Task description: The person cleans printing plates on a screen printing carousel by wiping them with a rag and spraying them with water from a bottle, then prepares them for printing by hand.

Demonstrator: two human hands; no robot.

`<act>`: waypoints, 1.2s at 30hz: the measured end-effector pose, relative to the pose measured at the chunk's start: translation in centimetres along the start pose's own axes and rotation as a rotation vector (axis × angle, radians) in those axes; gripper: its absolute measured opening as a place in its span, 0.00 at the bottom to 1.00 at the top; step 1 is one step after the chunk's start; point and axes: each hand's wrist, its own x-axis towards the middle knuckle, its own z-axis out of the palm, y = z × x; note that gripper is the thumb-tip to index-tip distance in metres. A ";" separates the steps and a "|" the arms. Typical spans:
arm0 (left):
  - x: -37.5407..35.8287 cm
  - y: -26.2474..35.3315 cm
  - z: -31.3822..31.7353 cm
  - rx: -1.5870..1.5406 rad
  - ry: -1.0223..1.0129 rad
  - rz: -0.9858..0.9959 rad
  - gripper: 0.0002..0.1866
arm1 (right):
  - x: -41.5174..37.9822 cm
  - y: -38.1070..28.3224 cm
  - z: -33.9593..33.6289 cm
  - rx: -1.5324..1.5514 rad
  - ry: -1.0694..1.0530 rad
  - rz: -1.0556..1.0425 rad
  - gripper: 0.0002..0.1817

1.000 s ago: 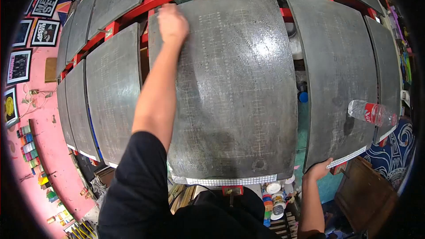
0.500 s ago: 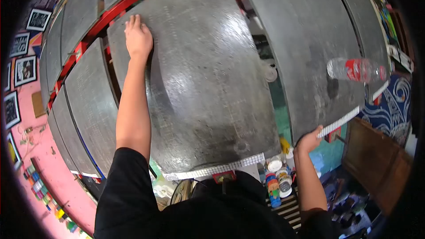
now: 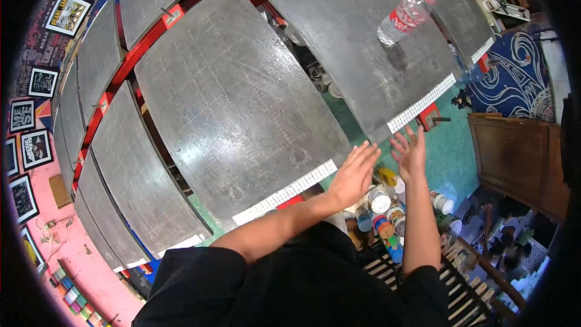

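My left hand [image 3: 356, 175] reaches across to the right, fingers stretched out, near the front right corner of the middle grey board [image 3: 236, 97]. Just right of it my right hand [image 3: 411, 156] is raised with its fingers spread, close to the white gridded strip [image 3: 422, 104] on the front edge of the right grey board [image 3: 357, 42]. Neither hand holds anything. Another white gridded strip [image 3: 284, 192] runs along the middle board's front edge. A clear plastic bottle with a red label [image 3: 404, 18] stands on the right board.
Several more grey boards sit along a red metal frame [image 3: 130, 60]. Paint tubs and jars [image 3: 380, 201] stand below my hands, beside a slatted rack [image 3: 466, 284]. A brown wooden panel [image 3: 514, 160] is at right. Framed pictures [image 3: 36, 147] hang on the pink wall.
My left hand has left the middle board's far left and swung to the right, near my right hand. My right hand has let go of the right board's corner. The view has turned.
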 end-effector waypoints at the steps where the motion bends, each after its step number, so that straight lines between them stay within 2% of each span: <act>1: -0.2 0.5 0.5 -0.039 0.081 -0.025 0.25 | -1.1 0.5 -2.4 -0.085 0.030 -0.059 0.43; 2: -0.4 1.5 0.8 -0.046 0.080 -0.016 0.25 | -2.6 1.8 -4.0 -0.085 0.037 -0.068 0.43; 4: -0.4 3.7 1.5 -0.380 0.050 -0.208 0.24 | -5.1 4.4 -7.5 -0.007 -0.040 -0.070 0.41; 6: -0.4 5.4 3.0 -0.441 0.053 -0.245 0.24 | -8.1 7.3 -8.0 0.122 -0.266 -0.046 0.39; 8: 0.2 5.8 5.1 -1.199 0.072 -0.713 0.25 | -11.7 8.0 -6.3 0.150 -0.265 -0.114 0.38; 9: 0.2 5.3 6.1 -1.426 0.136 -0.653 0.26 | -12.5 8.1 -6.2 0.142 -0.267 -0.178 0.37; 10: 0.3 5.7 5.5 -1.575 0.121 -0.679 0.25 | -13.2 8.1 -6.2 0.133 -0.271 -0.240 0.37; 12: 0.1 7.0 4.2 -1.645 0.121 -0.712 0.25 | -14.4 7.2 -6.1 0.188 -0.309 -0.300 0.33; 13: -0.1 7.0 4.4 -1.648 0.114 -0.690 0.25 | -14.7 7.0 -6.0 -0.092 -0.179 -0.406 0.34; 14: -0.4 6.6 4.7 -1.571 0.096 -0.628 0.25 | -15.4 6.4 -5.4 -0.368 -0.040 -0.506 0.35; 16: -0.8 7.6 5.0 -1.495 0.083 -0.541 0.26 | -16.3 5.2 -5.0 -0.267 -0.040 -0.466 0.37; 18: -1.4 9.7 4.5 -1.399 0.054 -0.630 0.25 | -16.4 4.7 -5.1 -0.186 -0.198 -0.393 0.36; 19: -1.3 9.7 4.6 -1.391 0.029 -0.489 0.25 | -16.3 4.2 -5.2 -0.095 -0.206 -0.390 0.33; 20: -1.2 9.8 4.9 -1.392 0.046 -0.469 0.25 | -16.1 3.5 -5.7 -0.105 -0.226 -0.401 0.33; 22: -1.2 10.5 4.6 -1.209 -0.045 -0.589 0.24 | -15.4 1.9 -7.4 -0.054 -0.333 -0.335 0.33; 23: -1.1 11.2 4.2 -1.271 -0.055 -0.654 0.26 | -15.1 1.2 -8.0 -0.048 -0.364 -0.365 0.29; 24: -1.0 11.6 3.8 -1.278 -0.027 -0.638 0.26 | -14.8 0.6 -8.6 -0.066 -0.389 -0.368 0.29; 26: -0.2 11.0 4.2 -0.943 -0.056 -0.598 0.30 | -14.6 -1.1 -9.0 -0.444 -0.180 -0.631 0.24; 27: 0.2 10.1 4.3 -0.933 -0.141 -0.479 0.35 | -13.9 -1.7 -9.2 -0.607 -0.109 -0.732 0.21; 28: 0.5 10.0 4.5 -0.904 -0.127 -0.276 0.34 | -13.3 -2.3 -9.1 -0.622 -0.137 -0.741 0.21; 30: 1.4 9.3 4.8 -0.509 -0.056 -0.268 0.32 | -12.1 -3.0 -9.7 -0.694 -0.154 -0.825 0.19; 34: 3.4 9.1 3.9 -0.216 0.014 -0.267 0.20 | -9.3 -5.1 -11.5 -0.735 -0.155 -0.823 0.17; 36: 4.0 8.7 3.8 -0.006 0.028 -0.189 0.17 | -9.0 -6.4 -12.8 -0.827 -0.154 -0.808 0.16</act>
